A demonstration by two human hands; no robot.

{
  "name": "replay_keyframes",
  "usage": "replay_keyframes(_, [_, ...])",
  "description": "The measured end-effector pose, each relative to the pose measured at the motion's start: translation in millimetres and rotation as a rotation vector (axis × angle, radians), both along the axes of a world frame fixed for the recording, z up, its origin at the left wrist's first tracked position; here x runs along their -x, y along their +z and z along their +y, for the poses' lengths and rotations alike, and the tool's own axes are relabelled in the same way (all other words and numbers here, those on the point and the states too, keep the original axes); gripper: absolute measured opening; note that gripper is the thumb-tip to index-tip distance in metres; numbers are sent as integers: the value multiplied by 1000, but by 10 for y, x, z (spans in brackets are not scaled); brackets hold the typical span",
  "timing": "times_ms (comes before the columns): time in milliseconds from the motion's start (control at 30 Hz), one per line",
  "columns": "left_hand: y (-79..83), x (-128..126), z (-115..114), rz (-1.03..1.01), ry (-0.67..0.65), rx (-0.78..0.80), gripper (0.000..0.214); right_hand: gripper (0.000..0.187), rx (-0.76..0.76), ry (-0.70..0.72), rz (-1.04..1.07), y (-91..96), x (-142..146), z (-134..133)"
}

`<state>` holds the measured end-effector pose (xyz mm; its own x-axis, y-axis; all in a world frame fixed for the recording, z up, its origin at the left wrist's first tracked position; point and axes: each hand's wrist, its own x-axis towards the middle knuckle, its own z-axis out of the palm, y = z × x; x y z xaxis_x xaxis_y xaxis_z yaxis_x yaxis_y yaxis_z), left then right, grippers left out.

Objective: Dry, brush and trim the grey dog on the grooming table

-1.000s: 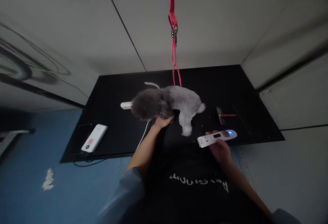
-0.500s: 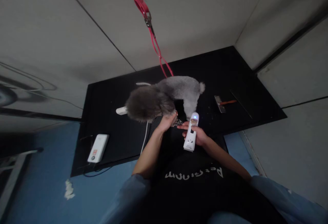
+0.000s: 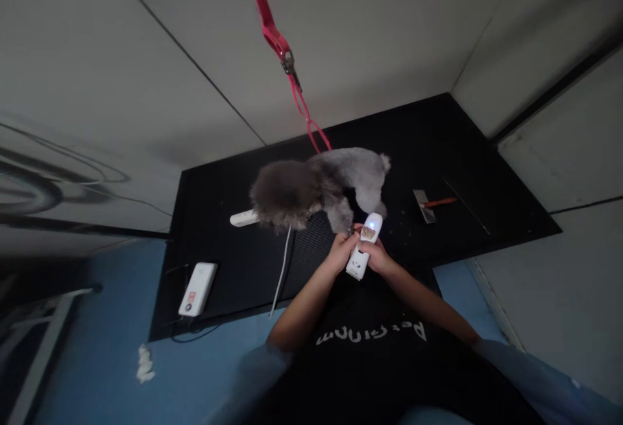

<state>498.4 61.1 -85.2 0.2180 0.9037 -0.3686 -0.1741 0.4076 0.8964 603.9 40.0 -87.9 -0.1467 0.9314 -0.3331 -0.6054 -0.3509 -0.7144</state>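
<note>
A small grey curly dog [image 3: 316, 186] stands on the black grooming table [image 3: 233, 172], tied by a red leash [image 3: 287, 65] that runs up out of view. My left hand [image 3: 341, 250] is closed around one of the dog's legs at the table's near edge. My right hand [image 3: 377, 257] grips a white electric clipper [image 3: 364, 253] with a blue light lit, its head pointing at the held paw. Both hands meet just below the dog's body.
A slicker brush with an orange handle [image 3: 431, 204] and a thin dark comb [image 3: 467, 207] lie at the table's right. A white device [image 3: 198, 289] sits at the left near edge; another white item [image 3: 243, 218] with a cord lies behind the dog. A hair clump [image 3: 143, 363] lies on the blue floor.
My right hand swung the clipper in from the right until it pointed at the dog. My left hand moved from under the dog's chest to its leg. The view shifted.
</note>
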Motion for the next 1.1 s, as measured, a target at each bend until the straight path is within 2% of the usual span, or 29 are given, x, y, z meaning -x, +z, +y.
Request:
replay_keyframes(67, [56,-46,138,85,108,-43,43,21,-55,16,-47,-32,-35,12])
replay_keyframes(133, [110,-1,304,198,157,-111,39,18,-111,27,-143,-55,-59,21])
replay_keyframes(200, [146,100,446,344,142,-183,36,16,-133,9,-257,-64,-64,26])
replay_keyframes(300, [163,233,549,487,40,-260,35,16,-135,21,-338,-48,-51,31])
replay_keyframes(400, [142,270,539,507,-44,-302,36,15,-69,16,-321,-19,-85,38])
replay_keyframes(533, [101,271,474,473,-46,-357,33,27,142,-254,-254,29,-276,60])
replay_keyframes(633, [87,282,436,429,-72,-380,38,37,162,-362,-181,103,-421,102])
replay_keyframes(867, [114,254,373,384,-71,-367,48,32,49,-247,-341,268,-370,211])
replay_keyframes(1100, [97,267,385,368,-79,-372,45,28,-8,-262,-392,319,-300,210])
